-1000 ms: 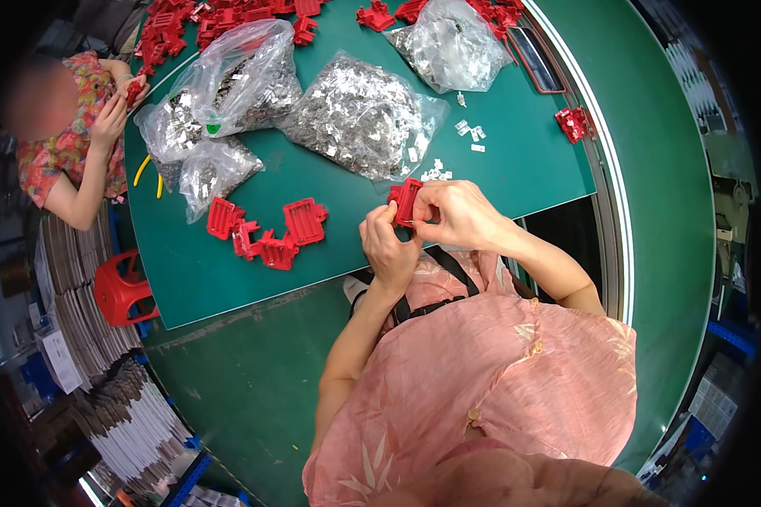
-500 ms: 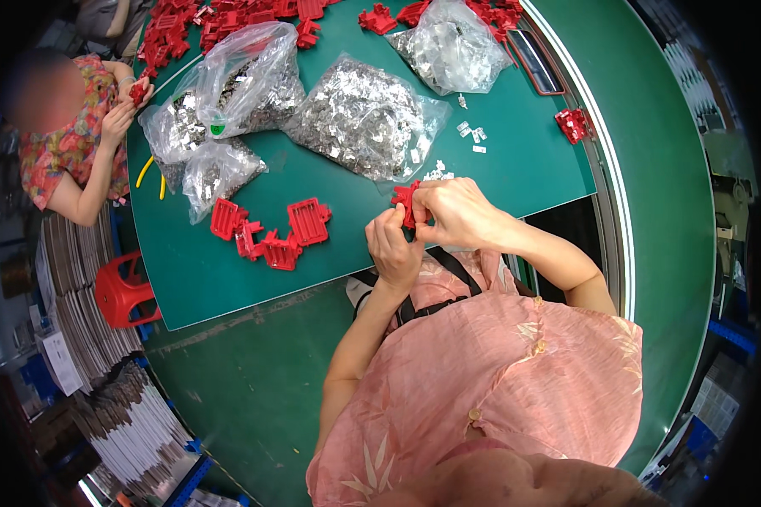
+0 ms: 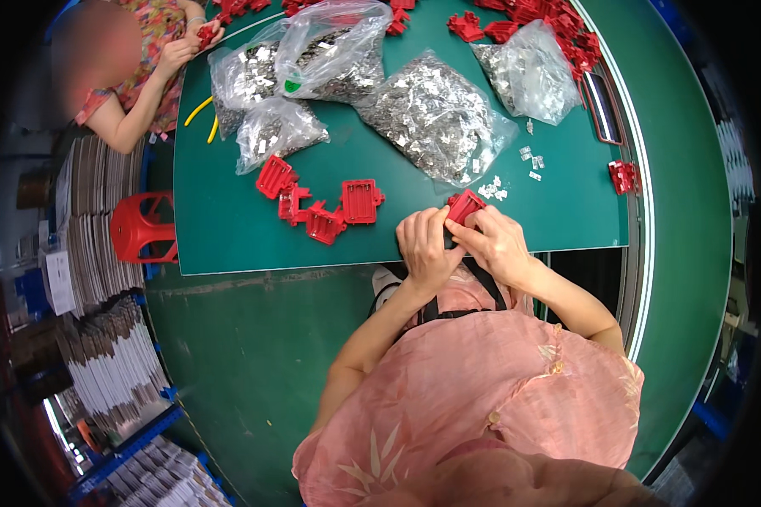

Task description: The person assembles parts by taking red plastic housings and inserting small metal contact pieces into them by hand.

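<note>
- Both my hands meet at the near edge of the green table (image 3: 228, 228), pinching one small red moulded-plastic frame piece (image 3: 463, 205).
- Left hand (image 3: 427, 247) is closed round the piece's lower left side, fingers curled; right hand (image 3: 499, 245) grips its right side from above, thumb pressing in.
- I judge the piece light, stiff, a bit brittle at the thin tabs; best held by the outer rim, not the tabs.
- More red frame pieces (image 3: 323, 205) lie in a loose cluster left of my hands, apart from them.
- Tiny silver metal clips (image 3: 492, 188) are scattered just beyond the held piece; probably slippery and fiddly, fingertip pick-up only.
- Clear plastic bags of silver clips (image 3: 431, 118) sit further back; floppy, likely heavy.
- Another person's hands (image 3: 186, 46) work at the far left corner on a red part.
</note>
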The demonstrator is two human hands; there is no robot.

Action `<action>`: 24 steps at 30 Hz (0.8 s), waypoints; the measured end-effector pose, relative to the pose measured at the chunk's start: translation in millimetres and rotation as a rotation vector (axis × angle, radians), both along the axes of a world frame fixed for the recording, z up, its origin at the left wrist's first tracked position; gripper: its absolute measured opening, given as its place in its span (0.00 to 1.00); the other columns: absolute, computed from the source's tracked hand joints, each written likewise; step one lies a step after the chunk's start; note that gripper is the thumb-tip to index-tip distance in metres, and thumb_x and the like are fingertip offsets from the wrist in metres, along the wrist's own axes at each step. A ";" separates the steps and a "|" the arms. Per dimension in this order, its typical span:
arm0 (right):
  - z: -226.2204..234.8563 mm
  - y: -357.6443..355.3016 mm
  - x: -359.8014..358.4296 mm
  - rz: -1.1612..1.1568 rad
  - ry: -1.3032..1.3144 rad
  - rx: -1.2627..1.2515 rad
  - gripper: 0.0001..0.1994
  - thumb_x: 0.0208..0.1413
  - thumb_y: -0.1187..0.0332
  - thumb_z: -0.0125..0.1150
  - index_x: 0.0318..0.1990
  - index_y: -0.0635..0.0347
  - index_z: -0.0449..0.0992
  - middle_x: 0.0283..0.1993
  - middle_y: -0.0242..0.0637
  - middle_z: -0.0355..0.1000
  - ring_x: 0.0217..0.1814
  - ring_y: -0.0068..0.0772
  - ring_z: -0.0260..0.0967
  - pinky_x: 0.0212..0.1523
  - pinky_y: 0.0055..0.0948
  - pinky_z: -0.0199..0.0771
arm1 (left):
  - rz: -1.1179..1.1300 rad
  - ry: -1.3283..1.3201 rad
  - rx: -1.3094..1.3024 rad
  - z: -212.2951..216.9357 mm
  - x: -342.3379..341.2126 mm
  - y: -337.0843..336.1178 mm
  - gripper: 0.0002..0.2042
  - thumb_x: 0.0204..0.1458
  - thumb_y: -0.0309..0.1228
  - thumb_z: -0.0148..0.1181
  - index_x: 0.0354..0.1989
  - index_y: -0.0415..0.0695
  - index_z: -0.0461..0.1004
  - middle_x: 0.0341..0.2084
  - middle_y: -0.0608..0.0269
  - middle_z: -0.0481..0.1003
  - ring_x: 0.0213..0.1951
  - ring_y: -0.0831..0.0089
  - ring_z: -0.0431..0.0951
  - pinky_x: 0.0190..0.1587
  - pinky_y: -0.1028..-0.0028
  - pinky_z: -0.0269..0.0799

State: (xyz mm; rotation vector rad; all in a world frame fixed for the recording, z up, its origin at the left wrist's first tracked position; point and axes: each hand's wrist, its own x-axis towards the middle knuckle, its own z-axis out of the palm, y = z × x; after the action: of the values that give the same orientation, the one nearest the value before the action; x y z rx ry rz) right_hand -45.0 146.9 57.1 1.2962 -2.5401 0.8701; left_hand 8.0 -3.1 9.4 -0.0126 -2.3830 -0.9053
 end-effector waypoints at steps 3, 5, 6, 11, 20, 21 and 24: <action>23.8 -8.9 -21.8 0.009 -0.046 -0.166 0.18 0.49 0.71 0.68 0.50 0.57 0.81 0.36 0.35 0.72 0.34 0.38 0.69 0.35 0.35 0.73 | 0.086 -0.016 -0.178 1.6 14.0 -18.9 0.27 0.36 0.39 0.75 0.48 0.47 0.77 0.59 0.51 0.66 0.61 0.47 0.63 0.61 0.48 0.54; 37.9 -21.4 -39.3 0.038 -0.073 -0.180 0.26 0.49 0.69 0.69 0.59 0.54 0.75 0.52 0.42 0.71 0.50 0.46 0.69 0.51 0.41 0.70 | 0.105 0.008 -0.199 12.1 21.5 -39.1 0.27 0.36 0.40 0.75 0.48 0.48 0.77 0.62 0.48 0.64 0.64 0.45 0.60 0.63 0.44 0.50; 46.6 -36.1 -46.4 0.074 -0.090 -0.220 0.30 0.50 0.68 0.69 0.64 0.52 0.71 0.59 0.45 0.69 0.58 0.49 0.67 0.57 0.44 0.68 | 0.114 0.032 -0.216 18.1 25.4 -49.3 0.27 0.37 0.41 0.76 0.48 0.49 0.77 0.64 0.46 0.62 0.67 0.43 0.56 0.65 0.41 0.47; 7.9 -119.1 -75.2 0.406 -0.112 -0.091 0.38 0.53 0.54 0.68 0.71 0.44 0.60 0.76 0.45 0.50 0.76 0.58 0.47 0.71 0.55 0.52 | 0.020 -0.120 -0.128 15.5 58.8 -104.3 0.29 0.35 0.46 0.79 0.48 0.52 0.77 0.72 0.38 0.48 0.73 0.35 0.38 0.68 0.34 0.33; -23.1 -230.7 -71.7 0.611 -0.041 0.005 0.37 0.54 0.45 0.63 0.70 0.45 0.62 0.74 0.46 0.53 0.75 0.59 0.49 0.66 0.52 0.63 | 0.031 -0.227 -0.036 22.0 74.3 -179.8 0.27 0.34 0.39 0.80 0.43 0.47 0.74 0.72 0.38 0.46 0.72 0.33 0.41 0.68 0.39 0.47; -23.1 -240.8 -70.5 0.607 -0.018 -0.008 0.36 0.54 0.46 0.63 0.69 0.46 0.63 0.73 0.47 0.55 0.75 0.59 0.50 0.67 0.51 0.63 | 0.059 -0.222 -0.026 22.8 74.9 -184.9 0.26 0.34 0.37 0.80 0.42 0.46 0.73 0.72 0.39 0.46 0.72 0.34 0.43 0.68 0.41 0.49; -25.9 -270.3 -67.6 0.607 -0.009 -0.033 0.35 0.54 0.46 0.63 0.67 0.49 0.65 0.72 0.47 0.57 0.74 0.59 0.51 0.68 0.50 0.62 | 0.114 -0.240 -0.015 24.2 80.2 -203.4 0.26 0.34 0.35 0.80 0.42 0.45 0.73 0.72 0.39 0.46 0.72 0.36 0.44 0.68 0.42 0.50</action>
State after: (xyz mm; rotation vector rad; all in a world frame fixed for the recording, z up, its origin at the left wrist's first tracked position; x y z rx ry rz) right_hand -112.6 -123.4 31.2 2.0979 -2.1350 1.0015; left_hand 88.2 -206.5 33.6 0.2360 -2.5804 -0.8764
